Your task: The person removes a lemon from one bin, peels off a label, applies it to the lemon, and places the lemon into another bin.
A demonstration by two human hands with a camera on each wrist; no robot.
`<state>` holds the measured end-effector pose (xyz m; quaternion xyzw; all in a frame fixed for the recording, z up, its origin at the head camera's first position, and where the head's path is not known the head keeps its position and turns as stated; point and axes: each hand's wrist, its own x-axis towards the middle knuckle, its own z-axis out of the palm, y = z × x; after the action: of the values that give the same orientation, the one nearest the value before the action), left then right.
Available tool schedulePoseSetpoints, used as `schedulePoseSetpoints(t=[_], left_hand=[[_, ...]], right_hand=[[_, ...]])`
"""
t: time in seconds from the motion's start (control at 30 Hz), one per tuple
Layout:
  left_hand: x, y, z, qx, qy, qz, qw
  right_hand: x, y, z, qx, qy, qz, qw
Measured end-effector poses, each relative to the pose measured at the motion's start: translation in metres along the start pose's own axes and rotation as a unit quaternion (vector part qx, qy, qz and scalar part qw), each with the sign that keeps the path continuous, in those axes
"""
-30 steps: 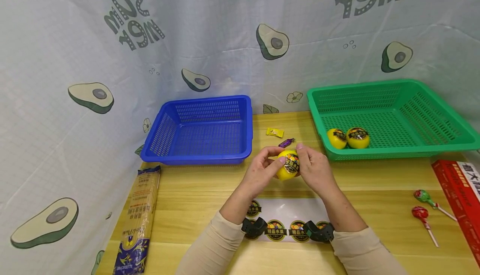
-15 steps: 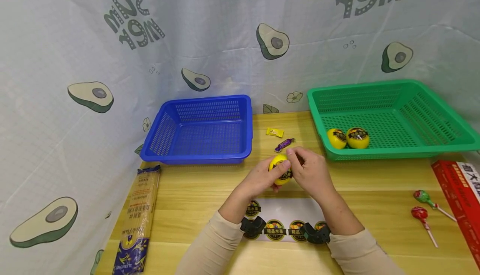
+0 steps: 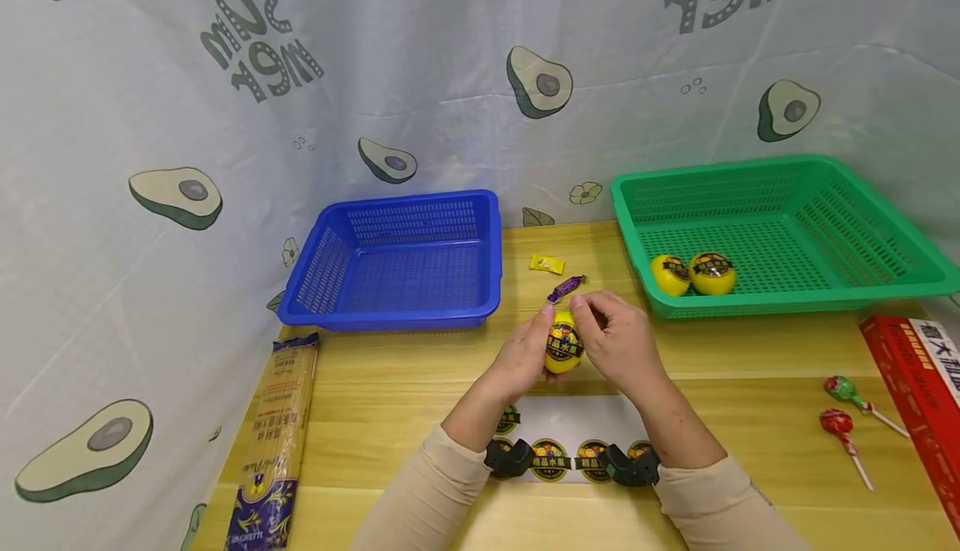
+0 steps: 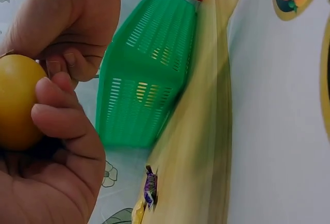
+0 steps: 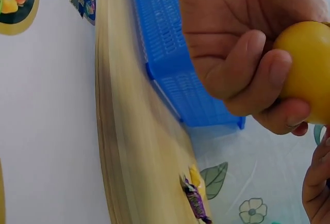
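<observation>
A round yellow fruit [image 3: 562, 351] with a black fruit-print sticker [image 3: 563, 344] on it is held up between both hands. My left hand [image 3: 519, 358] cradles it from the left, fingers curled under it, as the left wrist view shows. From the right, my right hand [image 3: 621, 338] holds its upper edge with the thumb and curled fingers, beside the sticker. Part of the fruit is hidden by the fingers. Below the hands lies a white sticker sheet [image 3: 581, 418] with several round labels. Two like fruits [image 3: 670, 275] with stickers sit in the green basket [image 3: 780, 301].
A blue basket [image 3: 390, 320] stands at the back left. Behind the hands lie a yellow wrapped candy [image 3: 547, 264] and a purple one [image 3: 566, 288]. A spaghetti packet [image 3: 272, 443] is at left; two lollipops [image 3: 837, 422] and a red box [image 3: 911, 393] are at right.
The fruit has come slightly left and toward me. My left thumb has shifted off the sticker to the fruit's side, and the label now faces the head camera.
</observation>
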<state>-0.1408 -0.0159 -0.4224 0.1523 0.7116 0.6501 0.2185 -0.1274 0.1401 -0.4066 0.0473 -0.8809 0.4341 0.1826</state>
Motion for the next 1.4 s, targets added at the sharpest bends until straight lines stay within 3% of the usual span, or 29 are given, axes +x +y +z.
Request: schedulePoseSetpoints(t=[0.17, 0.27, 0.43, 0.53, 0.6, 0.8, 0.93, 1.07, 1.27, 1.4], left_hand=[[0.0, -0.005, 0.0, -0.005, 0.014, 0.005, 0.9999], [0.0, -0.008, 0.0, -0.007, -0.002, 0.022, 0.9997], [0.001, -0.006, 0.0, -0.074, -0.025, 0.052, 0.9956], [0.002, -0.005, 0.001, -0.123, -0.011, 0.057, 0.9907], [0.003, -0.005, 0.001, -0.125, 0.006, 0.06, 0.9903], [0.002, -0.005, 0.004, -0.026, 0.075, 0.039, 0.9961], [0.001, -0.004, 0.004, 0.01, 0.096, 0.028, 0.9949], [0.0, -0.004, 0.003, 0.039, 0.091, 0.029, 0.9947], [-0.004, -0.003, 0.0, 0.098, 0.066, 0.056, 0.9914], [-0.006, -0.001, -0.001, 0.171, 0.06, 0.093, 0.979]], right_hand=[[0.001, -0.001, 0.0, 0.021, -0.005, 0.013, 1.0], [0.002, 0.0, -0.003, 0.045, -0.008, 0.027, 0.999], [0.003, 0.001, -0.009, 0.066, -0.022, 0.067, 0.995], [0.004, 0.001, -0.01, 0.053, -0.045, 0.085, 0.994], [0.003, 0.001, -0.009, 0.034, -0.061, 0.082, 0.994], [0.001, -0.002, -0.002, -0.011, -0.083, 0.051, 0.995], [0.0, -0.004, 0.0, -0.011, -0.082, 0.061, 0.995], [0.0, -0.004, 0.0, 0.016, -0.084, 0.085, 0.993], [0.0, -0.004, -0.002, 0.071, -0.092, 0.122, 0.986], [0.001, -0.003, -0.005, 0.093, -0.09, 0.143, 0.981]])
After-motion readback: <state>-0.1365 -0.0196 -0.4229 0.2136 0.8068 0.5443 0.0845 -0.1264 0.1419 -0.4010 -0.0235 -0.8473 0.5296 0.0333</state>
